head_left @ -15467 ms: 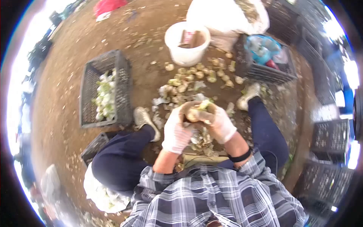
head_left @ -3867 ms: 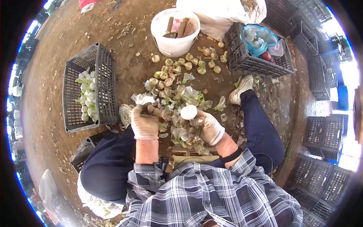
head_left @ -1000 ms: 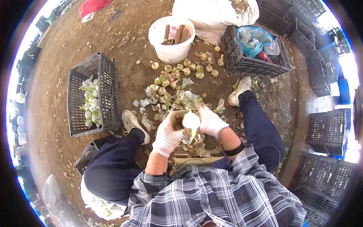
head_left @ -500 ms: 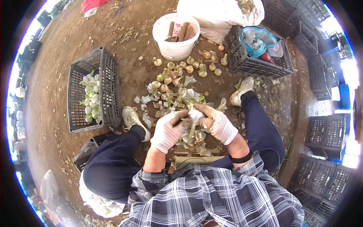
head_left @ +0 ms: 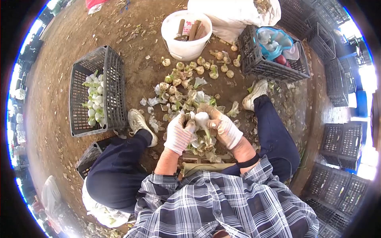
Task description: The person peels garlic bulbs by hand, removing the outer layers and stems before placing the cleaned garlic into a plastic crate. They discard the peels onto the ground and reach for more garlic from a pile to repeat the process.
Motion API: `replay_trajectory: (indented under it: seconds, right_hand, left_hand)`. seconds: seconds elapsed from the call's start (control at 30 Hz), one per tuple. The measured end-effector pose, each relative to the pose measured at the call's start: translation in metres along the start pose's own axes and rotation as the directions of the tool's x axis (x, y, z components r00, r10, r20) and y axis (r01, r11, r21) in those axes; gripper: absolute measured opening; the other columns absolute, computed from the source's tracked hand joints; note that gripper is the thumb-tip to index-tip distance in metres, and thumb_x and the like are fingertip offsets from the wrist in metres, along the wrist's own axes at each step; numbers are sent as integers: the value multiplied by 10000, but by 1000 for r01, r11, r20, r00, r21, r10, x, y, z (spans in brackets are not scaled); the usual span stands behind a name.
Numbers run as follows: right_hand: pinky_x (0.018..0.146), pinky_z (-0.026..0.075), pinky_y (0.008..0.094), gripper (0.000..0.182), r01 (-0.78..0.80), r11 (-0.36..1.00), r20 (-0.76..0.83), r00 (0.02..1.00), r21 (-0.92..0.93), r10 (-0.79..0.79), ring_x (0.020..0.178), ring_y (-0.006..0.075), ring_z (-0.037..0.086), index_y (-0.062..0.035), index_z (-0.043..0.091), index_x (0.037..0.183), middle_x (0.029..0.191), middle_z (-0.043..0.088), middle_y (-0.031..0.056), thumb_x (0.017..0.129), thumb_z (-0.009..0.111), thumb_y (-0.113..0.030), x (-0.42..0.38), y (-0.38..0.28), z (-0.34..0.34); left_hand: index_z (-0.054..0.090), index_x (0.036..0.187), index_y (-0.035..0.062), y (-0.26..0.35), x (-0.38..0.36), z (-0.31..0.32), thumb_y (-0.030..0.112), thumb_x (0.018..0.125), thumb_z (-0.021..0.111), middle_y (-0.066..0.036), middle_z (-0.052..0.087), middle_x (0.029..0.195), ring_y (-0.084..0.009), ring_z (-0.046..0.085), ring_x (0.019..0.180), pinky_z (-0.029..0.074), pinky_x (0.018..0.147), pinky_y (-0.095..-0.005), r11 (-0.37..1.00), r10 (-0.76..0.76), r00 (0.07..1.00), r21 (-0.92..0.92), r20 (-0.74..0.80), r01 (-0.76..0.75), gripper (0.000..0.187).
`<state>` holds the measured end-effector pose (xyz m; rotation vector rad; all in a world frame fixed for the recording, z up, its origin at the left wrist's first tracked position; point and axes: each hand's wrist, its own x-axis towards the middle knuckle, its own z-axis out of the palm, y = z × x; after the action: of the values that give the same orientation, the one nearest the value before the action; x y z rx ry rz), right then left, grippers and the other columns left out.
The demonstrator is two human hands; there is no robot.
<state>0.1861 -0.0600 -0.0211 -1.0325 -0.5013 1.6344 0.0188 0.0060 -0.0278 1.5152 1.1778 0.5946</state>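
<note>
A white, peeled garlic bulb [head_left: 202, 118] with its green stem hanging down is in my right hand [head_left: 227, 130], whose gloved fingers and thumb close round its side. Just left of the bulb, my left hand [head_left: 177, 134], also in a white glove with soiled fingertips, is curled closed; a pale scrap shows by its fingertips, too small to name. Below and behind the hands lies a heap of garlic peelings [head_left: 206, 148]. Unpeeled garlic bulbs [head_left: 184, 75] with brownish skins lie on the ground beyond my hands.
A black crate [head_left: 115, 87] with peeled garlic bulbs [head_left: 95, 99] stands at left. Ahead is a white bucket [head_left: 186, 49] with brown sticks, beside a white sack [head_left: 234, 18]. A second crate [head_left: 254, 59] at right holds a blue bag [head_left: 274, 39]. Stacked crates [head_left: 341, 142] line the right side.
My hands have moved slightly apart, the left one to the left and down. The garlic bulb, mostly covered by fingers before, now shows clean and white in the right hand.
</note>
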Motion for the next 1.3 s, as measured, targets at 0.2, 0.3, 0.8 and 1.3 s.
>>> replay_trajectory:
  seconds: [0.2,0.3,0.8,1.3]
  right_hand:
    - [709,494,255,519,-156,877,-241,969,-454,47,819,148,611,10,496,1378,1025,658,124,880,599,-94,10,17,5]
    - [629,495,279,530,-210,915,160,974,344,163,717,152,626,13,522,1333,1064,666,158,891,670,-237,-4,3,5]
    - [828,555,361,535,118,978,268,961,-169,-69,992,214,648,-102,470,1431,1187,634,98,909,588,-80,131,27,114]
    - [876,511,486,256,-206,-71,-212,973,-976,91,1053,379,636,-93,605,1129,1134,665,176,892,523,-148,262,125,-23]
  left_hand:
    - [652,946,-27,-27,9,4,126,884,647,-146,690,841,-227,653,702,526,675,-323,988,109,983,126,-147,-91,165]
    - [630,917,-1,-66,38,-30,211,928,614,-110,672,795,-190,636,651,517,594,-300,876,-389,837,-435,-386,207,213]
    - [516,1337,36,-200,59,-7,256,944,626,-151,593,1237,-255,605,1085,558,795,-385,48,-456,887,-998,-66,-50,463]
    - [537,1271,111,-116,69,-36,148,887,675,-74,647,934,-211,636,712,547,604,-372,405,-810,572,-831,-131,383,410]
